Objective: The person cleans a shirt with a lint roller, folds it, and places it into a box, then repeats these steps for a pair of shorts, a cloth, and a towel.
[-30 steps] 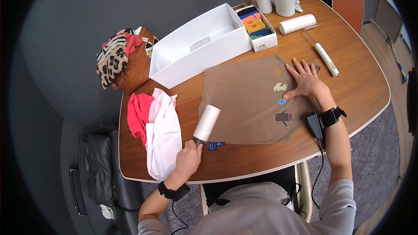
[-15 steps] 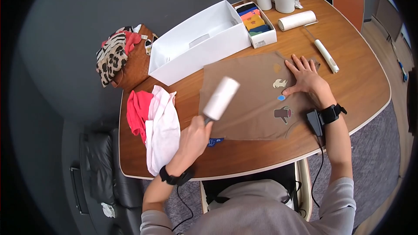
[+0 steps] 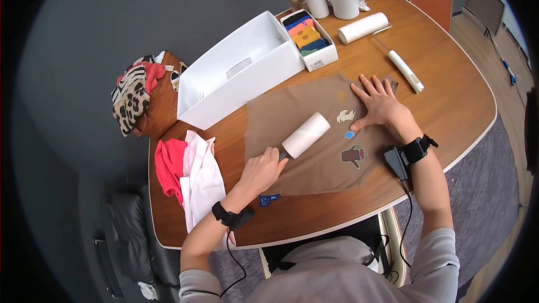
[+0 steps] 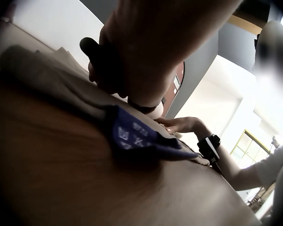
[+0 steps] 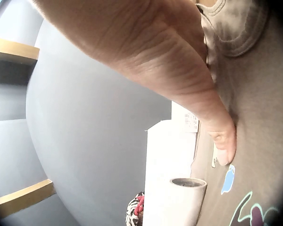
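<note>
A brown garment (image 3: 281, 101) with printed figures lies flat on the wooden table. The left hand (image 3: 261, 171) grips the dark handle of a white lint roller (image 3: 306, 135), whose cylinder lies over the middle of the garment. Fingers spread, the right hand (image 3: 383, 109) presses on the garment's right part beside the prints. In the left wrist view the left hand (image 4: 137, 52) is curled round the dark handle, above the garment's blue label (image 4: 137, 134). The right wrist view shows the right thumb of that hand (image 5: 179, 70) touching the fabric near a blue print (image 5: 228, 180).
Behind the garment stand a long white box (image 3: 224, 98) and a small box of folded colourful items (image 3: 323, 56). A larger roller (image 3: 364, 28) lies at the back right. White cloth (image 3: 202, 177) and red cloth (image 3: 170, 165) lie left; a brown bag (image 3: 160, 106) holds patterned fabric.
The left hand has carried the lint roller rightward from the garment's lower left edge to its middle. The right hand stays pressed on the fabric. The head view has shifted slightly.
</note>
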A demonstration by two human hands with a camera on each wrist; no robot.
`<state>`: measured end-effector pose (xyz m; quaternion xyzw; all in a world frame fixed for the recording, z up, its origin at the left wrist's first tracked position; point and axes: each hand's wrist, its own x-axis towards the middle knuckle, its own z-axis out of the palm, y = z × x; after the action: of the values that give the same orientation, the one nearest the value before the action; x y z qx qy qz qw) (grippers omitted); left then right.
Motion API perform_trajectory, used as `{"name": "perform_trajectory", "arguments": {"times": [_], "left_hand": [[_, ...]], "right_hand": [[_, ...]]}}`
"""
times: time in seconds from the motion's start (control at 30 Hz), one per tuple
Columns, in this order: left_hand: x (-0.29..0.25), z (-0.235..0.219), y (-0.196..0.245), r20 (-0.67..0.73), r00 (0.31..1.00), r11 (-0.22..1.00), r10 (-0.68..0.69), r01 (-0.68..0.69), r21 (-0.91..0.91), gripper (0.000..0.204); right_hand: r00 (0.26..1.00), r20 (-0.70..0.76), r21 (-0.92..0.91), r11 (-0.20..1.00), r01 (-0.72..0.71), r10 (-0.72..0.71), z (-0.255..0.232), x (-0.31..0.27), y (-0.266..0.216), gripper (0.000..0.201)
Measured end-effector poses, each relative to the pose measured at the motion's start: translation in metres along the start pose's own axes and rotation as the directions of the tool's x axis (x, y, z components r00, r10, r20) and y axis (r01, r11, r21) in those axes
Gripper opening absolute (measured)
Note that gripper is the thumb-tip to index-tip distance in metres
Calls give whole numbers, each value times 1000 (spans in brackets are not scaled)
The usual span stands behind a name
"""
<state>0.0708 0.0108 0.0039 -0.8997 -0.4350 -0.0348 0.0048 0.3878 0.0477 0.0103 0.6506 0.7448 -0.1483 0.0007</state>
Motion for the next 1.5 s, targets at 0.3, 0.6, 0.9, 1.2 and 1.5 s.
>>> {"name": "perform_trajectory", "arguments": {"times": [0.3, 0.6, 0.9, 1.2, 1.5], "left_hand": [[-16, -7, 4, 100, 967, 971, 234, -238, 29, 28], [-49, -6, 17, 55, 875, 877, 480, -480, -12, 31], [23, -11, 12, -58, 982, 969, 181, -188, -163, 26], [47, 3, 14, 23, 972, 969, 234, -231, -87, 26], [14, 3, 38, 23, 885, 885, 465, -466, 6, 27]], "right_hand": [[999, 48, -13, 1000, -21, 21, -3, 2, -1, 111], [999, 41, -10, 1000, -17, 17, -3, 1, -1, 112], [1000, 24, -47, 999, 6, -5, 1, 4, 1, 112], [978, -178, 135, 982, 134, -109, -5, 4, 23, 52], [985, -157, 144, 985, 89, -66, -7, 4, 20, 51]]}}
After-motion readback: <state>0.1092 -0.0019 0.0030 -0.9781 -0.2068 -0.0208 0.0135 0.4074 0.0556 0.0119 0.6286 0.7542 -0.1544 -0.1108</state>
